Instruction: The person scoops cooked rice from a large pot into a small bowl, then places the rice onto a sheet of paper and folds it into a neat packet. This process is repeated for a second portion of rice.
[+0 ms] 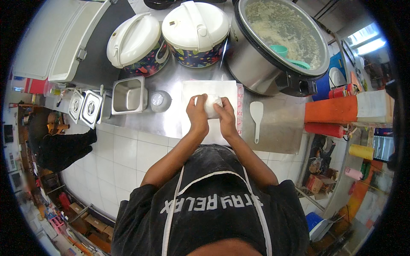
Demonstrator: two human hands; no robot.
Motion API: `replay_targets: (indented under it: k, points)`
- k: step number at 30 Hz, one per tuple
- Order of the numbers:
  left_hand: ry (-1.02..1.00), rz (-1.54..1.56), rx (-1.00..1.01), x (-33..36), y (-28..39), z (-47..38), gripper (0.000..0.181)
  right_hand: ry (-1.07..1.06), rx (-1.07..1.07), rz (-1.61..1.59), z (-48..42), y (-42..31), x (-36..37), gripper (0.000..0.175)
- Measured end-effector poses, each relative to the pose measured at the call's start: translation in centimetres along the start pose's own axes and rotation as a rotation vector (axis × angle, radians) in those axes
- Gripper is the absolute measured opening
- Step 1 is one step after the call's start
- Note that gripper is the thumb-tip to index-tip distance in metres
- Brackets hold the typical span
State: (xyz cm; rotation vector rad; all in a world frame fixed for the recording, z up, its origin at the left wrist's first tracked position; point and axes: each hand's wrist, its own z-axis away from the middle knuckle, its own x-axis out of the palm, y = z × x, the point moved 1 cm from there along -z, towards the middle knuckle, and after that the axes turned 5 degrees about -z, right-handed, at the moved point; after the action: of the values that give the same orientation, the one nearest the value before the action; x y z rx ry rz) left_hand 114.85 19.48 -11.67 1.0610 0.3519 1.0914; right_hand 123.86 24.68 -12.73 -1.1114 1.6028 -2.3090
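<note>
Between my left hand (197, 112) and my right hand (226, 115) is a round, white wrapped bundle (211, 104); fingers of both hands close on its sides. What is inside it cannot be seen. Beneath the hands lies a stack of white paper sheets (192, 88), with red-printed paper (239, 105) showing along its right edge. A white rice paddle (256, 112) rests flat to the right of the paper. To the left stand a small rounded container (160, 101) with a shiny top and an open steel pan (128, 96).
A large steel cooker (256, 64) holding rice, a green cup (279, 50) and a green-handled utensil stands back right. Two patterned containers with white lids (196, 25) (136, 38) stand behind the paper. Lidded steel pans (90, 108) are left. A person in black (64, 147) is beyond the table.
</note>
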Motion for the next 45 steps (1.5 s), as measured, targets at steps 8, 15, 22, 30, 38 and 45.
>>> replay_targets:
  k: [8,15,22,30,38,45]
  points:
    - [-0.096,0.39,-0.119,2.8,-0.9,-0.5,0.033,0.127,-0.183,0.203,-0.2,-2.2,-0.8,0.033]
    - [-0.124,0.457,-0.15,4.2,-4.5,-2.2,0.037,0.088,-0.178,0.258,-1.7,-2.6,-2.1,0.025]
    - [0.186,0.313,0.002,4.1,-4.3,-2.4,0.029,0.219,-0.472,0.399,-3.2,-2.2,-0.3,0.022]
    - [0.152,0.188,0.086,0.8,-0.9,-2.1,0.036,-0.012,-0.287,0.424,-5.4,-0.2,2.2,0.026]
    - [0.014,0.676,-0.16,-4.8,6.6,-3.2,0.038,-0.092,-0.036,-0.117,-7.0,0.4,8.0,0.041]
    - [-0.074,0.273,-0.06,-11.8,8.0,-4.6,0.04,0.081,-0.333,0.466,-4.3,4.6,14.7,0.039]
